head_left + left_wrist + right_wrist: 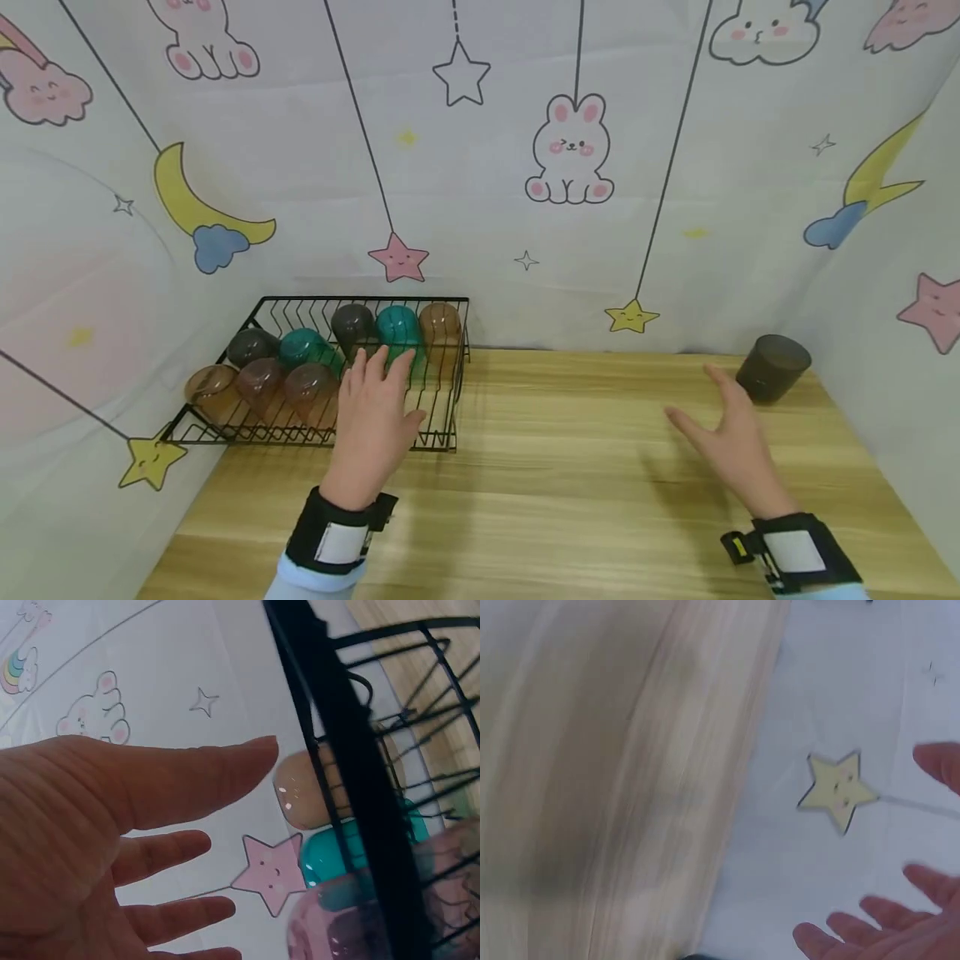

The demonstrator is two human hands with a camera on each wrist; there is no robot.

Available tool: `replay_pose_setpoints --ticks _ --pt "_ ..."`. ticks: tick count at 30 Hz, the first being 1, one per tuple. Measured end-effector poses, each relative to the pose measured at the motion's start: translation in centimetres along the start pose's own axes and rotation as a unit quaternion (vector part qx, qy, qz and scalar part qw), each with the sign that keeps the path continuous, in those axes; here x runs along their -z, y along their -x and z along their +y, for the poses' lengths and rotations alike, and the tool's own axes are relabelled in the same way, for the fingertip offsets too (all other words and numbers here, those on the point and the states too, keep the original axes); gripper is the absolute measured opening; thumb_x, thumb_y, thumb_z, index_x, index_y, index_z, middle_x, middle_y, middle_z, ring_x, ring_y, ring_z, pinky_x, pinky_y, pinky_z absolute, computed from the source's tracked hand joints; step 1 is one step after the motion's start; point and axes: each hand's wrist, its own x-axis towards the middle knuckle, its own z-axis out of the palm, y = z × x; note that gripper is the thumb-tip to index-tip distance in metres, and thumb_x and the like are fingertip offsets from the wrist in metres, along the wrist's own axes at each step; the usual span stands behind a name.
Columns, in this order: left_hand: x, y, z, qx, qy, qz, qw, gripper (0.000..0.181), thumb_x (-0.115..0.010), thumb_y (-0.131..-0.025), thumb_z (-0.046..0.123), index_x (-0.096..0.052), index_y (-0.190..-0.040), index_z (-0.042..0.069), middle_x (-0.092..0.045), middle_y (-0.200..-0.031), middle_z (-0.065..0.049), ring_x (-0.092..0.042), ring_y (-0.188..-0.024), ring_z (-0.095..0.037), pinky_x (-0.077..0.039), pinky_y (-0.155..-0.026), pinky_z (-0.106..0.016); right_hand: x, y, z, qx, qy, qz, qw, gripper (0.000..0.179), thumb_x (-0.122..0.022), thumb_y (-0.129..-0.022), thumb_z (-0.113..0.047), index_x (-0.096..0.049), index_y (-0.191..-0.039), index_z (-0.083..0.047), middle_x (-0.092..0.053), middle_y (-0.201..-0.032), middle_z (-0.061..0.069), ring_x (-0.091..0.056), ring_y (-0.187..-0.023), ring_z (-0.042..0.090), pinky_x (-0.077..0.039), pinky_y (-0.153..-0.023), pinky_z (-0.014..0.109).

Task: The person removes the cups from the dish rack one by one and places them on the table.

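Over the right part of a black wire rack (pixel 367 297), my left hand (pixel 369 425) hovers with fingers spread, holding nothing. Several see-through cups lie bottom-up or tilted in the rack, among them a teal cup (pixel 397 323), a brown cup (pixel 439 320), a dark grey cup (pixel 352 323) and an amber cup (pixel 211 387). In the left wrist view the thumb is apart from the rack's black bar (pixel 352 757), and a pinkish cup (pixel 311 922) shows behind it. My right hand (pixel 735 442) is in the air, empty, thumb and fingers apart, just left of a dark cup (pixel 776 369).
The wooden table (pixel 555 467) stretches between the rack and the dark cup. A white cloth (pixel 495 167) printed with stars, rabbits and clouds hangs behind the table and along both sides.
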Motion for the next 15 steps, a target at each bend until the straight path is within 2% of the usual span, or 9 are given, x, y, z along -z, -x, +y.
replay_pose_setpoints --ticks 3,6,10,15 --pt "-0.3 -0.4 -0.6 0.018 -0.017 0.001 0.9997 0.078 -0.085 -0.067 0.021 -0.048 -0.135 0.012 -0.038 -0.142 -0.026 -0.023 -0.135 -0.050 -0.021 -0.106 -0.067 -1.0 0.9 -1.3 0.033 0.026 -0.042 0.9982 0.080 -0.067 -0.082 -0.047 -0.033 -0.144 -0.008 -0.030 -0.148 0.023 -0.029 -0.133 0.046 -0.028 -0.100 0.065" --pt "-0.5 -0.6 -1.3 0.049 -0.027 0.008 0.9984 0.078 -0.085 -0.066 0.024 -0.048 -0.134 0.012 -0.037 -0.142 -0.027 -0.022 -0.135 -0.052 -0.020 -0.105 -0.069 -1.8 1.4 -2.5 0.049 0.034 -0.067 0.9960 0.073 -0.066 -0.082 -0.050 -0.043 -0.139 -0.011 -0.032 -0.148 0.019 -0.031 -0.133 0.044 -0.031 -0.099 0.065" --pt "-0.8 -0.4 -2.4 0.081 -0.032 0.005 0.9962 0.077 -0.084 -0.067 0.029 -0.049 -0.133 0.011 -0.038 -0.140 -0.028 -0.024 -0.132 -0.054 -0.021 -0.103 -0.070 -2.6 1.7 -3.5 0.067 0.037 -0.078 0.9940 0.066 -0.066 -0.082 -0.049 -0.049 -0.134 -0.014 -0.034 -0.148 0.018 -0.033 -0.133 0.043 -0.033 -0.099 0.064" --pt "-1.5 -0.1 -3.2 0.095 -0.036 -0.002 0.9948 0.074 -0.081 -0.070 0.033 -0.049 -0.133 0.012 -0.040 -0.137 -0.028 -0.030 -0.128 -0.054 -0.029 -0.097 -0.070 -3.4 2.2 -4.1 0.072 0.032 -0.081 0.9936 0.064 -0.067 -0.081 -0.049 -0.049 -0.134 -0.017 -0.037 -0.146 0.017 -0.035 -0.132 0.041 -0.035 -0.098 0.063"
